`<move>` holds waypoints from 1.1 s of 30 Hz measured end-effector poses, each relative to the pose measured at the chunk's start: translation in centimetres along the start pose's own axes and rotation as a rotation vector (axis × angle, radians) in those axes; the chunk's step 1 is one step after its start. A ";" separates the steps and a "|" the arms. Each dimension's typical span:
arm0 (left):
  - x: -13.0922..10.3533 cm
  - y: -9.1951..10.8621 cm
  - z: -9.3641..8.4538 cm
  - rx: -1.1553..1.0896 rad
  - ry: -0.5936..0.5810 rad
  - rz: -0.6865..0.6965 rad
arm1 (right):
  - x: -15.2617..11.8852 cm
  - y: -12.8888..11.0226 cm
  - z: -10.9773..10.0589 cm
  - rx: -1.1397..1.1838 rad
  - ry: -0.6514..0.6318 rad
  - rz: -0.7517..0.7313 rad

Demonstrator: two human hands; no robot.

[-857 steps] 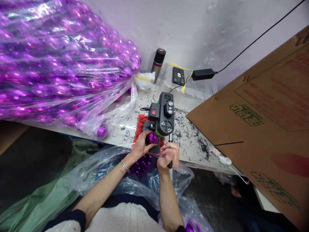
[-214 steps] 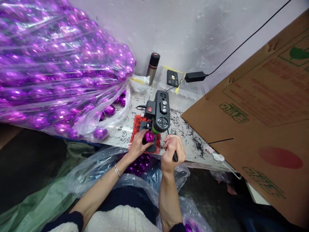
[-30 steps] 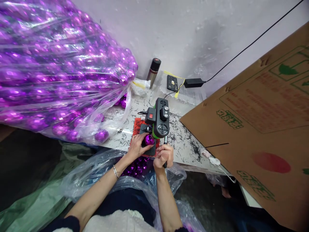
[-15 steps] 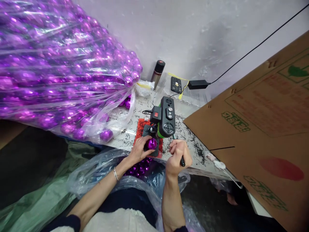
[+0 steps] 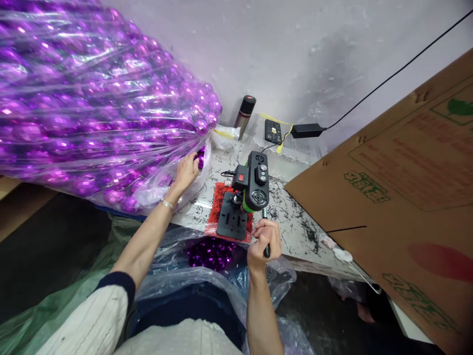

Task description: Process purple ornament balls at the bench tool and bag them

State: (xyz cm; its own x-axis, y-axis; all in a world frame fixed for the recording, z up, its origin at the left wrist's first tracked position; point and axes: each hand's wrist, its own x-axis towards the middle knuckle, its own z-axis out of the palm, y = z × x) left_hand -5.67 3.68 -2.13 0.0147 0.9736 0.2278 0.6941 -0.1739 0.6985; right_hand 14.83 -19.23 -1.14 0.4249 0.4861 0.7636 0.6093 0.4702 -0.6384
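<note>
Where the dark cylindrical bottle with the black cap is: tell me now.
Head view, upper centre: the bottle stands just right of the clear plastic bag of shiny purple balls and left of the black rectangular phone.

Narrow gap between bag (image 5: 157,190) and press (image 5: 254,180)

Shiny purple ball (image 5: 201,157), partly hidden, near clear bag's neck (image 5: 210,135); black press (image 5: 257,180) upright on red mat (image 5: 215,211).

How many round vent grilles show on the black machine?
2: far vent grille and near vent grille, on top of the black machine at opposite ends. Any underneath would be hidden.
</note>
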 end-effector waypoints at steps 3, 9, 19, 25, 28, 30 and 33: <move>4.4 0.1 0.7 0.127 -0.057 -0.018 | 0.0 -0.1 0.1 -0.020 0.004 -0.020; 6.4 -0.4 2.2 0.182 -0.255 -0.062 | -0.3 0.2 0.1 -0.002 -0.003 -0.028; 4.2 -3.1 1.9 0.050 -0.313 0.062 | -0.9 1.1 0.3 0.006 0.020 -0.016; 3.0 -1.9 1.5 0.011 -0.283 -0.047 | -0.6 0.9 0.3 0.007 0.010 -0.017; 2.2 -1.0 0.9 -0.136 -0.189 -0.108 | -0.4 0.8 0.4 0.019 0.008 -0.033; 1.7 -0.6 0.2 -0.319 -0.115 -0.173 | -0.3 0.6 0.3 0.020 0.003 -0.049; 0.8 -0.5 -1.0 -0.628 -0.118 -0.302 | 0.1 0.2 0.2 0.016 0.000 -0.057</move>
State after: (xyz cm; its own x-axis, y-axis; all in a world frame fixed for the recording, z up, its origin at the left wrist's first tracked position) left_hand -6.70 4.43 -1.58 -0.0100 0.9961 -0.0877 0.1344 0.0882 0.9870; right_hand 14.82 -18.91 -1.20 0.3899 0.4578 0.7990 0.6218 0.5091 -0.5951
